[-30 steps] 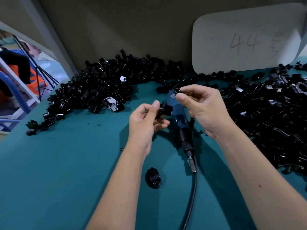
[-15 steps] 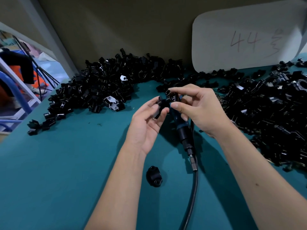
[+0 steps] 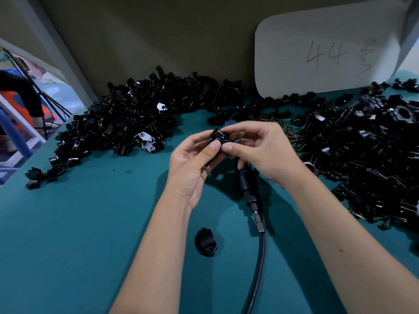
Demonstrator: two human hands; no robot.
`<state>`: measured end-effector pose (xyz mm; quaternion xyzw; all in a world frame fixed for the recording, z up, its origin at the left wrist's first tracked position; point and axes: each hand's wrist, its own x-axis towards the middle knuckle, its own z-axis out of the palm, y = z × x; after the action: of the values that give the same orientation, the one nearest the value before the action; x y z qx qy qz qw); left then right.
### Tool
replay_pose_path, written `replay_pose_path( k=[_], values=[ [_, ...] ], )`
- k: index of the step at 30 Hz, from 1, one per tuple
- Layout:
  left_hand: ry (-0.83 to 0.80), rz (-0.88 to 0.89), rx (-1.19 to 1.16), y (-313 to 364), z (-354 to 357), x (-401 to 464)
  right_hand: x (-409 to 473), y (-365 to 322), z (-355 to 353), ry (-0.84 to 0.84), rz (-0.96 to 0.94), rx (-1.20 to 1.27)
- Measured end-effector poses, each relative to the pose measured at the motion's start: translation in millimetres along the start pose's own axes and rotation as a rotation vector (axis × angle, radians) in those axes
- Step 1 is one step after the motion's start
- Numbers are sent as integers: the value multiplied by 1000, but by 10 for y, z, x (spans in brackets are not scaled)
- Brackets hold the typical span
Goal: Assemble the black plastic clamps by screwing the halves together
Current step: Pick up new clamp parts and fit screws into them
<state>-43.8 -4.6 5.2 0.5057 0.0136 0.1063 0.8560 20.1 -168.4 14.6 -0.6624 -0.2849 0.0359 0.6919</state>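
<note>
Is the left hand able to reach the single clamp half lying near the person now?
Probably not yet: the left hand and right hand both pinch a clamp piece. The path to the clamp half looks free.

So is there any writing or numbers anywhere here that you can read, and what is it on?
"44": handwritten in faint pencil-like strokes on the white board leaning against the back wall.
A handwritten mark right of the "44" on the same board: too scrawled to read.
No readable text on the black clamp parts, the tool or the table.
</note>
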Motion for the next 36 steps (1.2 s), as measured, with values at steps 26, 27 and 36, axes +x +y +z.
replay_pose_path(
  k=[26,27,36],
  values=[
    [57,-103,-70,49,-86,15,1,-43,138,1,-108,-464],
    [56,-109,-63,47,-84,13,-1,-49,122,-9,-104,-476],
    [36,-107,-19,13,20,4,-10,-126,-26,-40,27,-417]
  ],
)
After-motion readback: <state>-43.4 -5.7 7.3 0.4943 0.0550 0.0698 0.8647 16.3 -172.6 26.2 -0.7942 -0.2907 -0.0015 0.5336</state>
